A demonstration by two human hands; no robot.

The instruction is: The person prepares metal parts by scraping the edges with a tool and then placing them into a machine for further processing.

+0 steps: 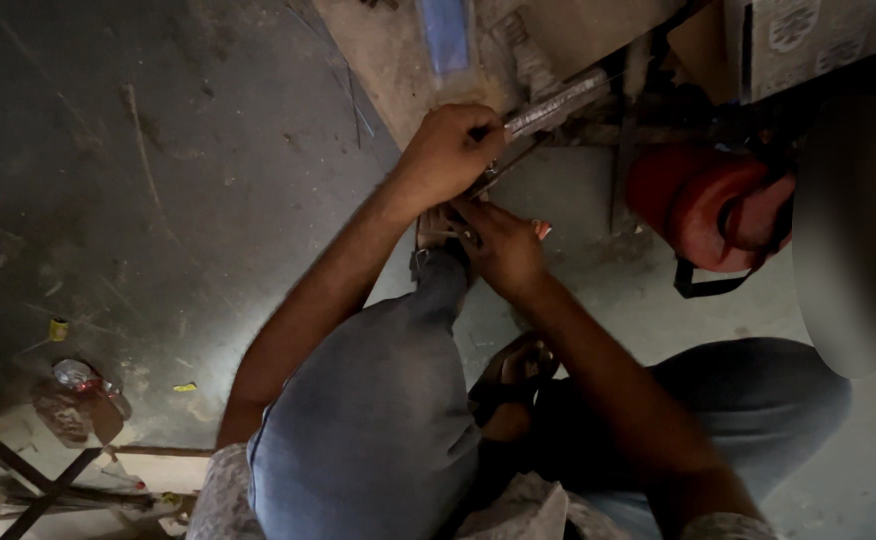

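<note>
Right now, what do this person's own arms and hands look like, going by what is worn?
Both forearms are bare, with no gloves, rings or watch visible on the left hand or right hand. Light patterned short sleeves show near the elbows. The dim picture hides finer detail.

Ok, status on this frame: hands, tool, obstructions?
Left hand fisted around metal file. Right hand low beside it, grip unclear. Red helmet close right.

Left grip (450, 150) fisted; right grip (501, 243) pinched below.
</note>
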